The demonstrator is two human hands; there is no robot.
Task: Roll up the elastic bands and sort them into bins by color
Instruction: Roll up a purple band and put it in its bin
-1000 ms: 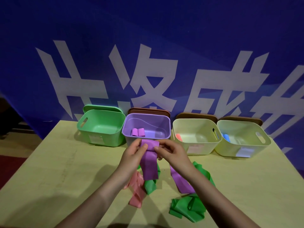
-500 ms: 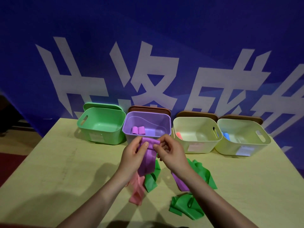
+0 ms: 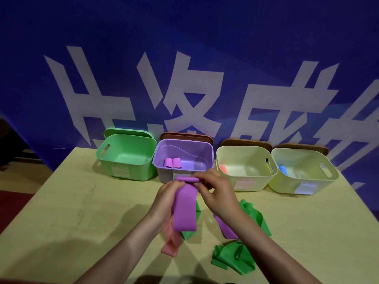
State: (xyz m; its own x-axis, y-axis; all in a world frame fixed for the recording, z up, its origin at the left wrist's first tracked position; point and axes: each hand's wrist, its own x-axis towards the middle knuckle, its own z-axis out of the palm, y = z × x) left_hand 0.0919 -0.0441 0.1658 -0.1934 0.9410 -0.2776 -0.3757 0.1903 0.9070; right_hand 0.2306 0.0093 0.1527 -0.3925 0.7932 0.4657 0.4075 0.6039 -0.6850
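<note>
Both hands work at the top end of a purple elastic band (image 3: 184,208): the left hand (image 3: 167,198) pinches one side of the small roll just begun there, the right hand (image 3: 215,191) closes fingertips on the other, and the rest of the strip hangs loose between the wrists toward the table (image 3: 82,212). Just beyond the knuckles stands the purple bin (image 3: 184,158), which holds two finished purple rolls (image 3: 172,162). Farther left of the left hand, the green bin (image 3: 127,154) looks empty. Off to the right, one pale bin (image 3: 246,169) shows a reddish-pink roll (image 3: 224,169) and the last bin (image 3: 303,171) a blue one (image 3: 282,169). Under and beside the forearms lie unrolled bands: a pink band (image 3: 171,242) below the left wrist, another purple band (image 3: 225,228) beneath the right, and a heap of green bands (image 3: 233,259) nearer the person. By this count the sorting appears well short of done, with green untouched.
</note>
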